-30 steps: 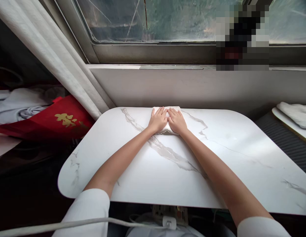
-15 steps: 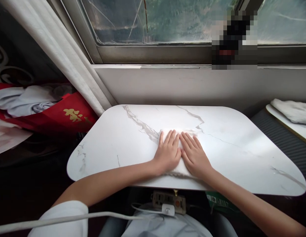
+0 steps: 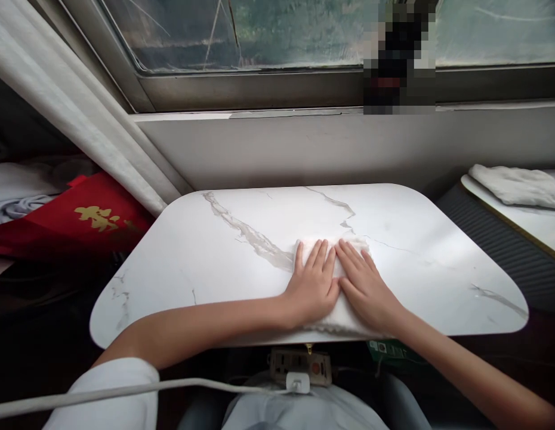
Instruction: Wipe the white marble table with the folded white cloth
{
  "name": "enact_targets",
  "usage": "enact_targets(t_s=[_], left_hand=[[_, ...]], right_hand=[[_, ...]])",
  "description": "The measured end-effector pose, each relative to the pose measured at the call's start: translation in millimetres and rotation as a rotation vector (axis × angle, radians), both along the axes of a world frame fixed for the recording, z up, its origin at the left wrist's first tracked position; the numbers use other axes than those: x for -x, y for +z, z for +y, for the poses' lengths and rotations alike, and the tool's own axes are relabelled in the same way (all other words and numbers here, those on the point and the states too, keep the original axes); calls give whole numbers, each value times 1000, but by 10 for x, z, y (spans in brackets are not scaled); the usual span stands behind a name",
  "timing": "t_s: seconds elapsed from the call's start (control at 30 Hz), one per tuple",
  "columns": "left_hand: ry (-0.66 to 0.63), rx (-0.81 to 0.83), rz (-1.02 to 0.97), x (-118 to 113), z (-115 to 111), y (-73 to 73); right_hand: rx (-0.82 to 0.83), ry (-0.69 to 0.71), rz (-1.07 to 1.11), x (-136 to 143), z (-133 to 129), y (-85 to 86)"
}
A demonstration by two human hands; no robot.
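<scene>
"Where's the white cloth (image 3: pixel 342 316)?"
"Down from the marble-patterned table's (image 3: pixel 241 278) far edge, now just beside the near one!"
"Grip?"
"Left hand (image 3: pixel 311 291), right hand (image 3: pixel 368 292): flat on top, opened out, clasping nothing."

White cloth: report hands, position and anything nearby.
Left hand and right hand flat on white cloth. Cloth on marbled table, by the edge nearest the person. White cable crosses view below that edge.

The head-worn camera looks forward and down from close above a white, grey-veined, round-cornered tabletop (image 3: pixel 416 286), facing a grey-framed glass window (image 3: pixel 281 42), partly pixelated and hard to read.
</scene>
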State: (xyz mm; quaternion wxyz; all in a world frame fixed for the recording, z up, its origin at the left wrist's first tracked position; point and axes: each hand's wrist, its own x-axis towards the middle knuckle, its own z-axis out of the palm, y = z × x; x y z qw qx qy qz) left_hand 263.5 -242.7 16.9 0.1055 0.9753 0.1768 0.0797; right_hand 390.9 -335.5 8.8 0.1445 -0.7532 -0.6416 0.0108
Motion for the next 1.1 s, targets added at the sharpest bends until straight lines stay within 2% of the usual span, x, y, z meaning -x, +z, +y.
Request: enact_targets(t_s=[0.1, 0.2, 0.3, 0.4, 0.57, 0.7, 0.87, 1.0, 1.1], left_hand=[[98, -8, -9, -412, 371, -34], [176, -37, -8, -829, 755, -61], [221, -64, -16, -1154, 1061, -79], [216, -76, -19, -1382, 1276, -85], [169, -64, -21, -1648, 1485, -73], [168, -70, -36, -1769, 1520, -73], [181, -86, -35, -1776, 1425, -72], [168, -98, -41, -1697, 1193, -78], [158, -106, -50, -1561, 892, -85]], right_hand=[[16, -64, 16, -345, 494, 11], [-27, -64, 2, -718, 980, 9], [-62, -66, -8, -1018, 1332, -1], [-62, -96, -11, -1217, 1535, -12], [-74, -173, 0, -1428, 1669, -30], [-95, -178, 13, -1548, 1698, -56], [-106, -166, -19, -1569, 1631, -78], [-71, -181, -66, -1471, 1380, -57], [-51, -163, -95, -1344, 1057, -39]])
